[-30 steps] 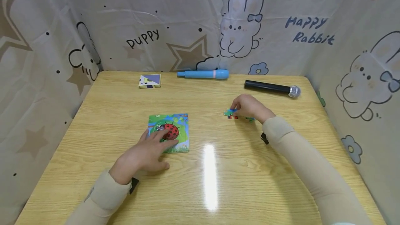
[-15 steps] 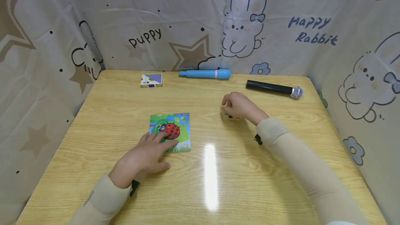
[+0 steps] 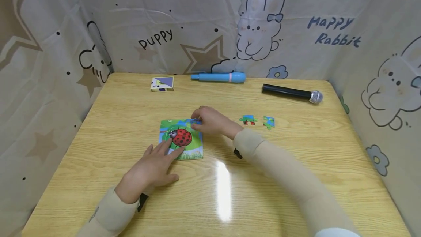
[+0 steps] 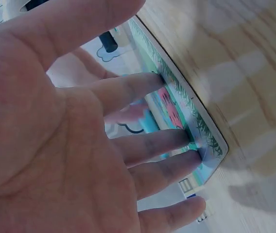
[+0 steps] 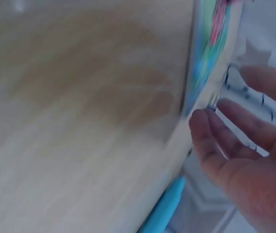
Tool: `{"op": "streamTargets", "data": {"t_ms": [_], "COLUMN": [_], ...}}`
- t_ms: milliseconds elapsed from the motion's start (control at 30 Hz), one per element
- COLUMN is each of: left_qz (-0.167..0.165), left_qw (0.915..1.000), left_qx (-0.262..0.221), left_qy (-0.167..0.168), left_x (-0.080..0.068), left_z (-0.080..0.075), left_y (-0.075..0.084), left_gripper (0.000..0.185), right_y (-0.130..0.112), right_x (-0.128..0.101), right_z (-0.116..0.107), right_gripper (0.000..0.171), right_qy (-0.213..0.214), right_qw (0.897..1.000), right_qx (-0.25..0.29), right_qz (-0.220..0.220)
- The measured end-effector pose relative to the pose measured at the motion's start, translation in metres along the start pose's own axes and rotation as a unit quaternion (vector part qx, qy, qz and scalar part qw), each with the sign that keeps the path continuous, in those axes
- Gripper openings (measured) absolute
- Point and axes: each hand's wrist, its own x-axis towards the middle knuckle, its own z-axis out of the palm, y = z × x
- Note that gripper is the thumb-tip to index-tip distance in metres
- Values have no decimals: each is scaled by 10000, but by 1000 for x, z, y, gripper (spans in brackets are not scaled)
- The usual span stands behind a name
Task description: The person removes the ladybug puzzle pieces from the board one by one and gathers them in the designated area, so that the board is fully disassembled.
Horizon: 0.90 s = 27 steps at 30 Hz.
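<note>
A square jigsaw puzzle (image 3: 196,145) with a red ladybug picture lies on the table. Fingertips of my left hand (image 3: 149,169) rest on its lower left part, the fingers spread and nearly straight; the left wrist view shows them touching the grassy edge. My right hand (image 3: 212,121) is at the puzzle's upper right corner, fingers loosely bent. In the right wrist view I see nothing between its thumb and fingers. To the right of that hand lie two loose puzzle bits, a green and blue one with red (image 3: 249,119) and another green and blue one (image 3: 269,121).
Along the back of the table (image 3: 131,105) are a small patterned square stack (image 3: 162,83), a blue microphone-shaped stick (image 3: 217,77) and a black microphone (image 3: 291,93). A printed cloth (image 3: 141,14) hangs behind and on both sides.
My right hand has moved left from the loose puzzle bits to the ladybug puzzle, leaving both bits on the table. My left hand stays on the puzzle. The head view has shifted slightly.
</note>
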Motion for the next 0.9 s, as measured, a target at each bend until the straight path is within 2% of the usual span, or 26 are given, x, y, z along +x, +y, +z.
{"op": "streamTargets", "data": {"t_ms": [200, 300, 433, 567, 733, 900], "left_qz": [135, 201, 217, 159, 111, 4], "left_qw": [9997, 9995, 9992, 9991, 9995, 9998], "left_qx": [134, 149, 236, 324, 279, 202], "left_qy": [122, 176, 240, 228, 95, -66], "left_x": [0, 0, 0, 1, 3, 4], "left_z": [1, 2, 2, 2, 0, -3], "left_y": [-3, -4, -5, -6, -6, -5], "left_gripper": [85, 85, 82, 79, 82, 83], "right_y": [-34, -45, -57, -67, -72, -71], "right_x": [24, 32, 38, 40, 43, 46], "right_z": [26, 37, 43, 42, 41, 41], "right_gripper": [47, 38, 24, 22, 27, 30], "right_qy": [-43, -107, -109, -148, -135, -87], "right_qw": [9996, 9981, 9952, 9940, 9920, 9915], "right_qx": [-181, -586, -957, -922, -913, -616], "right_qz": [-192, -153, 145, 564, 865, 1142]}}
